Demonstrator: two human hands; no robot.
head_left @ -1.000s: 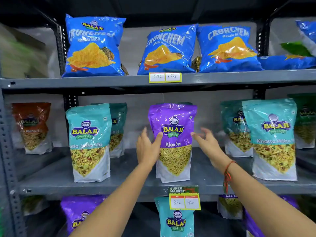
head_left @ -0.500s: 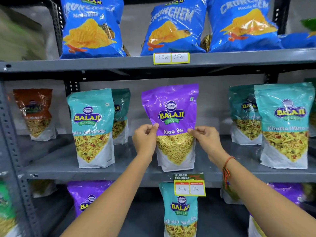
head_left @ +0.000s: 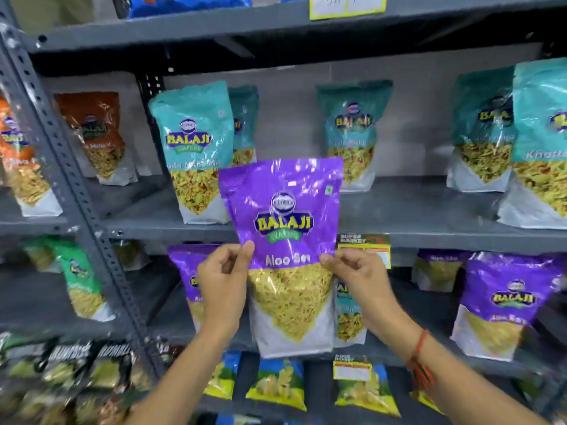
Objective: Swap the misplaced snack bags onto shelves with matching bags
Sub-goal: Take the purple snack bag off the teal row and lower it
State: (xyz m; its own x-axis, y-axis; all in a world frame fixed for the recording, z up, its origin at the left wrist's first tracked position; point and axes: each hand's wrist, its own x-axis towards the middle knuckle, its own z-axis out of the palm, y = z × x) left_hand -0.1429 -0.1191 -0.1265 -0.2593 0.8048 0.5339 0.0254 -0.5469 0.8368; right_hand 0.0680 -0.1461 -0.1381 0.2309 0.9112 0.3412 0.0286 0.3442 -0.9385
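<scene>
Left hand (head_left: 222,286) pinches the purple bag's (head_left: 285,216) left edge, thumb in front. The bag hangs upright in the air, clear of the teal shelf (head_left: 429,210). Right hand (head_left: 357,276) pinches its right edge. Lower it level to the purple row (head_left: 506,302) below; the teal bag (head_left: 348,317) behind sits where it should go, so pull that first.

The one camera sits on my head, facing forward and slightly down at the grey metal shelving rack (head_left: 429,216) from close range; my forearms enter from the bottom edge. No second view overlaps it.
</scene>
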